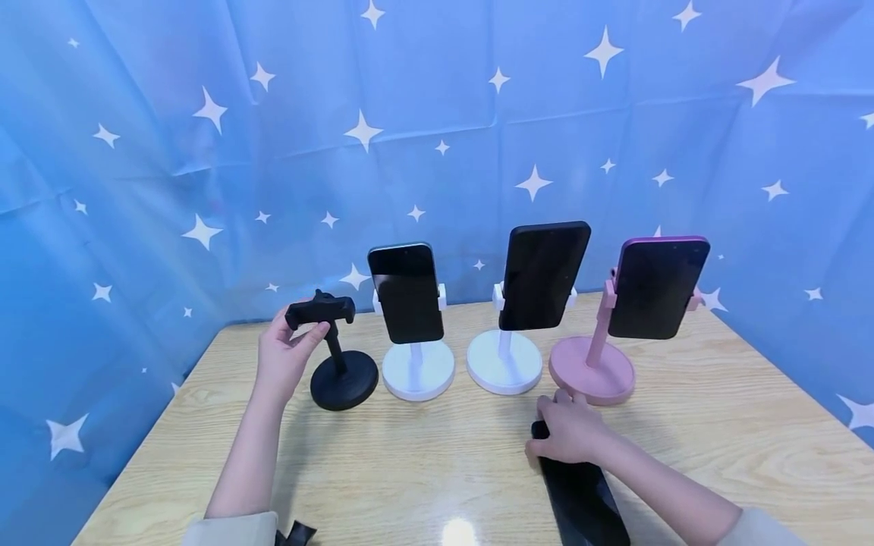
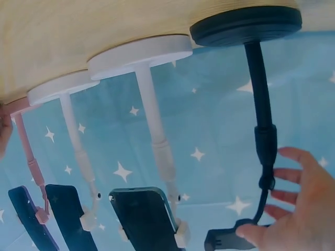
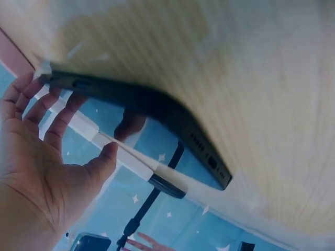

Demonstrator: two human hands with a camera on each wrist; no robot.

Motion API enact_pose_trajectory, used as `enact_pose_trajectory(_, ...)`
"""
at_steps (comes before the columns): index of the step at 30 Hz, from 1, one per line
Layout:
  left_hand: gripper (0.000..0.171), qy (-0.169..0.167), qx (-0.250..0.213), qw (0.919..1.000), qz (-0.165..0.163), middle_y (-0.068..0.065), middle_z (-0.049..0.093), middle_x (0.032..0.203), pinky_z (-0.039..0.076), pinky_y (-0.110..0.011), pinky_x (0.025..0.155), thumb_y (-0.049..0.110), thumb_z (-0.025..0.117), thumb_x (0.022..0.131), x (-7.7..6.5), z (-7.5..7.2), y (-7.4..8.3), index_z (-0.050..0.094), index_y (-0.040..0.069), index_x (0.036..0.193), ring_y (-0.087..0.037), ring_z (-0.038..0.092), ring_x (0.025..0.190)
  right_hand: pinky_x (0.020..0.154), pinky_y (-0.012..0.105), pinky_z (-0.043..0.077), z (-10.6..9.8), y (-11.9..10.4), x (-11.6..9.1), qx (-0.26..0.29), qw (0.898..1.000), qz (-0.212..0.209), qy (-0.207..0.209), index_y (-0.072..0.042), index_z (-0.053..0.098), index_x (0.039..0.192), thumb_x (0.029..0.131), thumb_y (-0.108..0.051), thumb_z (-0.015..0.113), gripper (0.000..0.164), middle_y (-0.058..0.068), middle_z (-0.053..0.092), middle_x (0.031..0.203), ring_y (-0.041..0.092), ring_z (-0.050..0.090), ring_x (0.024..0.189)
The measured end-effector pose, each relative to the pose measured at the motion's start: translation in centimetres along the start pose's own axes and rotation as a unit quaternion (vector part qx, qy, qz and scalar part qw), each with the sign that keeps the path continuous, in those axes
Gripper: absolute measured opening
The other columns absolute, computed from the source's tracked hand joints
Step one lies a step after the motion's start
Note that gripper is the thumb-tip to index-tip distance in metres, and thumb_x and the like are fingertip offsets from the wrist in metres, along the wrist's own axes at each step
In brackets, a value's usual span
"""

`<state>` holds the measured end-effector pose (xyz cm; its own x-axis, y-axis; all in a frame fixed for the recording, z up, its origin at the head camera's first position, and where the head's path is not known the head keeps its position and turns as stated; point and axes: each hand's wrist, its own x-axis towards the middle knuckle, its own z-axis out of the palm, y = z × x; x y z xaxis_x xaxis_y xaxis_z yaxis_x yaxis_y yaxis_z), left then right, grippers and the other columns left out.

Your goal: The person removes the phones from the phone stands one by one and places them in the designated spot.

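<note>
My left hand (image 1: 283,356) holds the black phone stand (image 1: 344,379) at its top, with the thumb on the front of the holder (image 1: 321,310). In the left wrist view its other fingers (image 2: 285,175) reach behind the thin neck. A black phone (image 1: 580,493) lies screen up on the table at front right. Over its far end is my right hand (image 1: 570,428), fingertips right at the edge. The right wrist view shows the right thumb (image 3: 107,157) apart from its reflection in the screen. No phone sits in the black holder.
Two white stands (image 1: 418,371) and a pink stand (image 1: 592,371) stand to the right of the black one. Each carries a phone (image 1: 406,292). Behind the wooden table (image 1: 410,470) hangs a blue star-patterned cloth (image 1: 437,91). A small black object (image 1: 299,533) lies at the near edge.
</note>
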<state>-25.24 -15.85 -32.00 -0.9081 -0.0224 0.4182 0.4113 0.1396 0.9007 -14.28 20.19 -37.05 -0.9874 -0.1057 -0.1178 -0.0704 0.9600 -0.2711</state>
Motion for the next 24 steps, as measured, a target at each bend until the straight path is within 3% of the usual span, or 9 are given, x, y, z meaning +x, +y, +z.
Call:
enact_pose_trajectory(4, 0.026, -0.014, 0.045, 0.9986, -0.024, 0.003, 0.063, 0.097, 0.046, -0.015, 0.08, 0.013, 0.064, 0.086, -0.6, -0.3, -0.3, 0.06, -0.003, 0.106, 0.001, 0.058, 0.093, 0.064, 0.043, 0.044, -0.5, -1.3, 0.1, -0.004, 1.0, -0.019, 0.022, -0.003, 0.059, 0.096, 0.07, -0.032, 0.074, 0.041, 0.01, 0.05, 0.087, 0.031, 0.044, 0.086)
enact_pose_trajectory(8, 0.03, -0.07, 0.114, 0.9901, -0.043, -0.011, 0.064, 0.109, 0.046, -0.015, 0.081, 0.018, 0.061, 0.089, -1.4, -0.5, -0.5, 0.06, -0.001, 0.112, 0.003, 0.057, 0.092, 0.066, 0.04, 0.044, -1.2, -3.1, 0.2, 0.015, 0.998, -0.05, 0.031, -0.002, 0.06, 0.097, 0.071, -0.033, 0.074, 0.042, 0.009, 0.053, 0.087, 0.028, 0.047, 0.081)
enact_pose_trajectory(12, 0.031, -0.109, 0.159, 0.9807, -0.032, -0.014, 0.063, 0.112, 0.049, -0.026, 0.084, 0.02, 0.059, 0.09, -2.1, 0.1, -0.4, 0.061, 0.001, 0.114, -0.008, 0.06, 0.097, 0.063, 0.035, 0.043, -2.3, -5.0, 0.4, 0.057, 0.996, -0.067, 0.024, -0.005, 0.059, 0.097, 0.073, -0.033, 0.073, 0.038, 0.007, 0.054, 0.085, 0.022, 0.049, 0.075)
enact_pose_trajectory(16, 0.029, -0.147, 0.173, 0.9739, -0.005, -0.014, 0.063, 0.111, 0.049, -0.037, 0.085, 0.018, 0.058, 0.09, -2.7, 1.1, -0.1, 0.062, 0.001, 0.113, -0.021, 0.061, 0.099, 0.066, 0.033, 0.046, -3.4, -6.5, 0.8, 0.1, 0.991, -0.082, 0.032, -0.006, 0.059, 0.1, 0.076, -0.031, 0.071, 0.037, 0.007, 0.056, 0.089, 0.018, 0.052, 0.076)
enact_pose_trajectory(21, 0.036, -0.238, 0.2, 0.95, 0.027, -0.016, 0.06, 0.118, 0.048, -0.039, 0.087, 0.018, 0.054, 0.093, -3.6, 2.4, 0.8, 0.054, -0.002, 0.124, -0.025, 0.059, 0.105, 0.073, 0.032, 0.049, -4.4, -7.8, 1.4, 0.143, 0.98, -0.11, 0.084, 0.0, 0.055, 0.11, 0.081, -0.024, 0.067, 0.04, 0.011, 0.059, 0.098, 0.019, 0.056, 0.082)
enact_pose_trajectory(24, 0.043, -0.25, 0.207, 0.9451, 0.037, -0.016, 0.056, 0.123, 0.047, -0.039, 0.088, 0.018, 0.052, 0.093, -3.9, 3.4, 1.4, 0.045, -0.003, 0.131, -0.026, 0.057, 0.109, 0.073, 0.031, 0.05, -4.8, -8.4, 2.0, 0.175, 0.969, -0.126, 0.12, 0.002, 0.051, 0.116, 0.084, -0.02, 0.063, 0.04, 0.013, 0.059, 0.102, 0.021, 0.057, 0.085)
